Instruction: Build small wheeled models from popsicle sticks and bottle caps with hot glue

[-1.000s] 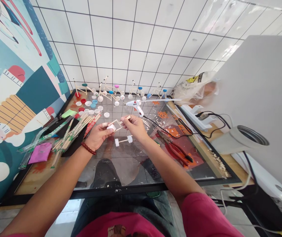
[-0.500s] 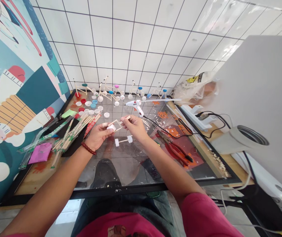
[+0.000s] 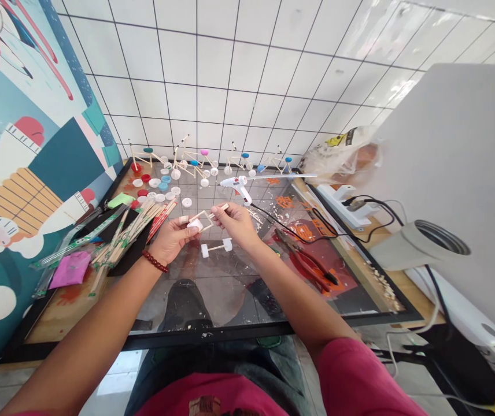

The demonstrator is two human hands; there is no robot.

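Note:
My left hand (image 3: 177,236) is closed on a small frame of wooden sticks (image 3: 207,218) that has a white bottle cap (image 3: 194,225) on its near side. Over the frame's right end, my right hand (image 3: 232,219) pinches a short wooden stick (image 3: 221,208); whether the stick touches the frame I cannot tell. Just below the hands, two white caps joined by a stick (image 3: 217,248) lie on the glass tabletop like an axle with wheels. Beyond my right hand rests a white hot glue gun (image 3: 239,188) with a clear glue stick in its back.
Small stick-and-cap models (image 3: 193,162) line the back edge. Loose caps (image 3: 154,182) and bundled sticks (image 3: 121,237) lie left. At right are red-handled pliers (image 3: 312,268), the glue gun's black cable (image 3: 280,222), a power strip (image 3: 346,205) and a grey cylinder (image 3: 421,245).
Both hands keep practically the same hold and place. The whole view has shifted very slightly; no object has visibly moved on the table.

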